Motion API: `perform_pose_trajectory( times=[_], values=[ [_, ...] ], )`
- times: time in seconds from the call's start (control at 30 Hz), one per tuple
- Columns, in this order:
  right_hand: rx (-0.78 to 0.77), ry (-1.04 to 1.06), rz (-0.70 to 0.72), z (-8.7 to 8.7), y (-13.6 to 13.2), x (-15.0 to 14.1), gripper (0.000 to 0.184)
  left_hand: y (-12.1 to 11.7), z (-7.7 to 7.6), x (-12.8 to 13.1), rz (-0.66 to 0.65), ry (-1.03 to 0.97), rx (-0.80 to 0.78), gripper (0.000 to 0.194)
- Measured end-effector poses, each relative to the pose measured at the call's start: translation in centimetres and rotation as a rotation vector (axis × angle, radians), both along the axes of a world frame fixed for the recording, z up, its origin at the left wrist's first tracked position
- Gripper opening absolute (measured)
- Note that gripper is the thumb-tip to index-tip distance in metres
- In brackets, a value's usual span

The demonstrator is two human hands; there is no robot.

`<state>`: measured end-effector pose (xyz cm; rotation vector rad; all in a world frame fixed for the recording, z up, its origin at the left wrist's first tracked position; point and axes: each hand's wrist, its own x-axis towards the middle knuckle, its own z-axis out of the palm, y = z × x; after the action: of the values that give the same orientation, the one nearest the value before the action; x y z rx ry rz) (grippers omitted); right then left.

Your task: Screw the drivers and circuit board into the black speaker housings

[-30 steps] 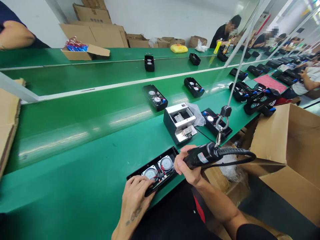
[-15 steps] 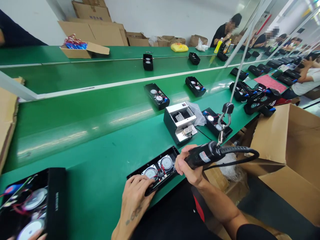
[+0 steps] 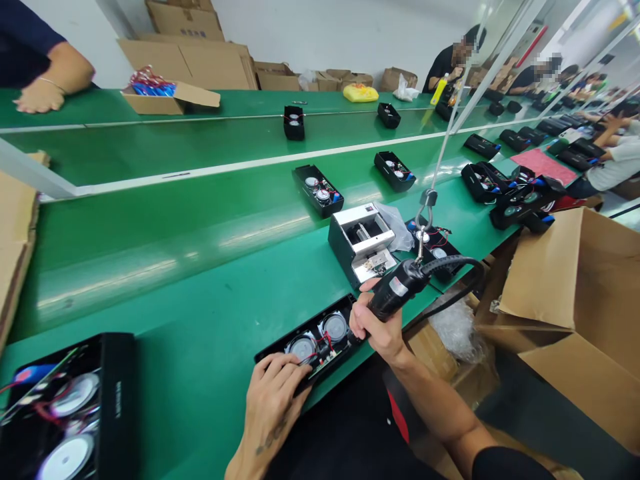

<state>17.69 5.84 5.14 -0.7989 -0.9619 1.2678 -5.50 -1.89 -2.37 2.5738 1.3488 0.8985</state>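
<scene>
An open black speaker housing [image 3: 320, 337] with two round silver drivers and red wires lies at the near edge of the green bench [image 3: 190, 293]. My left hand [image 3: 275, 393] rests on its near left corner, fingers curled over the rim. My right hand [image 3: 375, 327] is wrapped round a black electric screwdriver [image 3: 397, 293], tip down at the housing's right end. The tool hangs by a hook and cord [image 3: 425, 213] from above, its cable looping right.
A white and black screw feeder [image 3: 363, 243] stands just beyond the housing. Another open housing [image 3: 65, 407] sits at the bottom left. Several housings ride the belt. A large cardboard box [image 3: 575, 293] is at my right. Other people work along the line.
My right hand has tilted the screwdriver upright and lowered its tip onto the housing's right end. A second housing appeared at the bottom left. A person's arm now rests at the far left.
</scene>
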Motion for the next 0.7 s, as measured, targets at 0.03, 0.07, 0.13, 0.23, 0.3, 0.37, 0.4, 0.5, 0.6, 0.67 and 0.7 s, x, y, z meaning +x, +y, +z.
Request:
perform_pose_trajectory(
  times=[0.03,0.07,0.13,0.23,0.3,0.37,0.4,0.5,0.6,0.67,0.7],
  values=[
    [-0.004,0.0,0.002,-0.03,0.06,0.0,0.032,0.01,-0.02,-0.03,0.001,0.006,0.001,0.009],
    [-0.008,0.0,0.004,-0.05,0.12,-0.01,0.032,0.02,-0.02,-0.06,0.002,0.01,0.003,0.009],
    [-0.014,0.005,0.007,-0.09,0.27,-0.05,0.031,0.01,-0.02,-0.1,-0.003,0.019,0.005,0.009],
    [-0.023,0.015,0.002,-0.1,0.49,-0.11,0.031,-0.02,-0.01,-0.08,-0.004,0.017,0.011,0.01],
    [-0.029,0.013,-0.002,-0.05,0.61,-0.12,0.032,-0.02,0.03,-0.03,0.006,0.009,0.014,0.01],
    [-0.031,0.005,-0.007,0.02,0.69,-0.09,0.032,0.01,0.1,0.03,0.009,0.001,0.018,0.01],
    [-0.028,0.001,-0.009,0.07,0.71,-0.07,0.032,0.03,0.15,0.05,0.01,-0.004,0.021,0.009],
    [-0.013,-0.006,-0.021,0.2,0.75,-0.01,0.031,0.09,0.27,0.06,0.017,-0.005,0.015,0.009],
    [0.004,-0.001,-0.029,0.31,0.74,0.05,0.03,0.12,0.34,0.05,0.011,0.003,0.007,0.009],
    [0.01,-0.001,-0.026,0.37,0.68,0.11,0.029,0.11,0.34,0.05,0.01,-0.001,0.011,0.01],
    [0.01,-0.002,-0.023,0.4,0.64,0.14,0.029,0.1,0.33,0.05,0.015,-0.004,0.012,0.01]
  ],
)
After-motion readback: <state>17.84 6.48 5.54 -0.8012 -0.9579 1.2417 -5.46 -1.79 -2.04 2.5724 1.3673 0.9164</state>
